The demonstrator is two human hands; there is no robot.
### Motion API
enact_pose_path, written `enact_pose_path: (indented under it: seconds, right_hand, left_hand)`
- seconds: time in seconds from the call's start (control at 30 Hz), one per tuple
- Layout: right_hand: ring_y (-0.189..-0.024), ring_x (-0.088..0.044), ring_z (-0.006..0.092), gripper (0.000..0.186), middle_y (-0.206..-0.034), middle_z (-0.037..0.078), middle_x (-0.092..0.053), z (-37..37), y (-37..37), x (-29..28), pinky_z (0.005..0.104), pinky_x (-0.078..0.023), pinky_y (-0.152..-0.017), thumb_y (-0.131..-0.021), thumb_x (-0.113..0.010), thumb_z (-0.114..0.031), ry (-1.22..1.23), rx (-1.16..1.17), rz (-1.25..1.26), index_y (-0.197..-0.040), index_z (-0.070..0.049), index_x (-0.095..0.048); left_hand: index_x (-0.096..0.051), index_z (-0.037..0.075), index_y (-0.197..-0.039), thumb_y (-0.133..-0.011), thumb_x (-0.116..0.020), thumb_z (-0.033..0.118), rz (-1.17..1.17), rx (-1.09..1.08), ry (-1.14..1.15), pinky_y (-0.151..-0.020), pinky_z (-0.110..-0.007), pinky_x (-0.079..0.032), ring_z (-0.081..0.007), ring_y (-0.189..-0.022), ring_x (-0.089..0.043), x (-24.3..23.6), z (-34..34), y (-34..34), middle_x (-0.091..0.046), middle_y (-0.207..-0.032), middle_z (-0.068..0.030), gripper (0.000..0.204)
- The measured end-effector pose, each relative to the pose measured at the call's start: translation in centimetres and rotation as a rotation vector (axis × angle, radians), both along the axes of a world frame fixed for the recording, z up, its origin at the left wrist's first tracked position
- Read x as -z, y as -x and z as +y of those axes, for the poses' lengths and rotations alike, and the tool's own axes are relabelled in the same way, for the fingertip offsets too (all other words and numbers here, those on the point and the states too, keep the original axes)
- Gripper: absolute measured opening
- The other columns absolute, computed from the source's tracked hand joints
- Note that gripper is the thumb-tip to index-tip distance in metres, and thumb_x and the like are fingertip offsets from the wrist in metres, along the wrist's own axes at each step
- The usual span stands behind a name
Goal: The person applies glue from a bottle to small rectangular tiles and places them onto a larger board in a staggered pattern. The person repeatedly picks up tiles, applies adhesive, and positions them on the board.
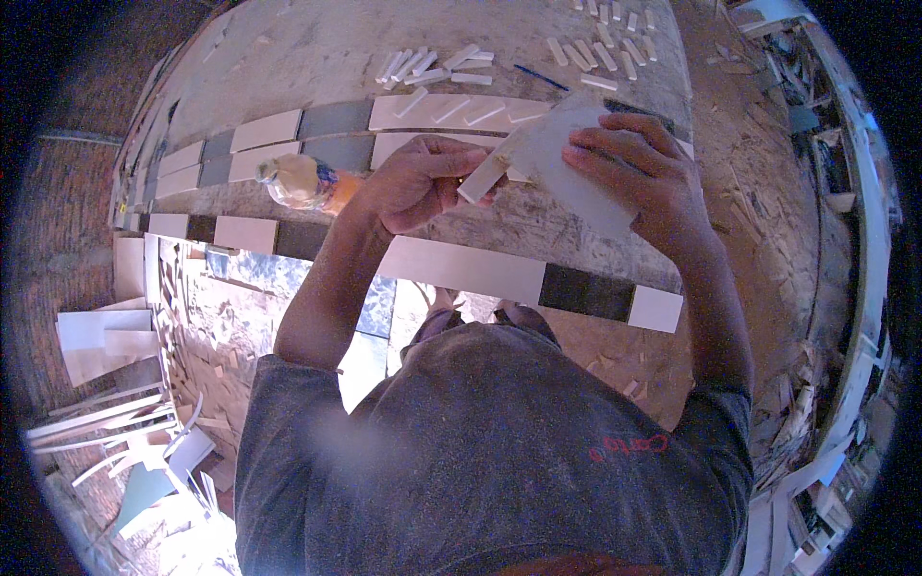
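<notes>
My right hand (643, 168) grips a flat white piece (562, 158), tilted above the table, with the fingers over its upper face. Between the thumb and fingers of my left hand (427, 182) is a small white strip (485, 179). The strip's far end meets the left edge of the flat piece; I cannot tell whether they are joined. Beside my left wrist lies a clear plastic bottle (307, 182) with an orange part and a tan part. Beyond my hands, several loose white strips (408, 67) lie in a group, and a dark blue pen (541, 77) rests to their right.
The worn table (317, 48) carries rows of white tiles (269, 130) and grey tiles (336, 117). More small strips (595, 53) are spread at its far right. Its near edge has white and black panels (586, 291). Offcuts (106, 418) pile up at the lower left.
</notes>
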State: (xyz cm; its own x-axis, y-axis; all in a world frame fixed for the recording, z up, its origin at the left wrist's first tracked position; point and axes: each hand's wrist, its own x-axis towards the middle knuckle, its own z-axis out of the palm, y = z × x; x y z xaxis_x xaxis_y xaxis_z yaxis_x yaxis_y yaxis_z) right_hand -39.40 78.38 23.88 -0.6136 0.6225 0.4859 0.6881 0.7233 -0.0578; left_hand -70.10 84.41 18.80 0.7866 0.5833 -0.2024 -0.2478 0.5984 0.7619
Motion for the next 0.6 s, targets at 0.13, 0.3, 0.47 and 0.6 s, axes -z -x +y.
enact_pose_path:
  seconds: [0.13,0.3,0.47,0.6]
  right_hand:
    - [-0.114,-0.062,0.0313,0.052,-0.121,0.003,-0.069,-0.3,0.2,0.2,0.0422,-0.054,-0.093,-0.066,-0.080,-0.012,0.095,-0.015,-0.020,-0.117,-0.018,-0.071]
    - [-0.115,-0.061,0.0304,0.049,-0.120,0.002,-0.069,-1.2,0.5,-0.2,0.0418,-0.054,-0.094,-0.066,-0.079,-0.016,0.114,-0.055,0.066,-0.115,-0.019,-0.073]
    - [-0.114,-0.061,0.0291,0.045,-0.120,0.001,-0.069,-0.8,2.6,-0.2,0.0409,-0.054,-0.094,-0.067,-0.077,-0.017,0.040,-0.082,0.047,-0.113,-0.019,-0.074]
    - [-0.113,-0.062,0.0286,0.045,-0.119,0.000,-0.069,-1.0,2.7,0.1,0.0409,-0.055,-0.093,-0.067,-0.077,-0.017,0.050,-0.062,0.019,-0.112,-0.019,-0.074]
  left_hand:
    - [-0.063,-0.011,-0.122,-0.099,-0.061,0.018,0.121,-0.021,-0.045,-0.078,-0.030,-0.055,-0.0206,-0.086,-0.069,-1.4,-0.1,0.3,-0.071,-0.101,-0.0153,0.037]
    - [-0.063,-0.008,-0.124,-0.098,-0.062,0.019,0.145,-0.132,-0.071,-0.077,-0.028,-0.055,-0.0173,-0.087,-0.069,-0.3,0.1,0.3,-0.072,-0.104,-0.0129,0.038]
    - [-0.063,-0.007,-0.124,-0.099,-0.062,0.020,0.157,-0.158,-0.053,-0.075,-0.026,-0.057,-0.0150,-0.088,-0.070,0.5,0.0,-0.1,-0.073,-0.105,-0.0107,0.037]
    - [-0.064,-0.007,-0.124,-0.099,-0.062,0.019,0.114,-0.127,-0.048,-0.074,-0.026,-0.057,-0.0150,-0.088,-0.070,-0.2,-0.2,-0.4,-0.073,-0.105,-0.0111,0.036]
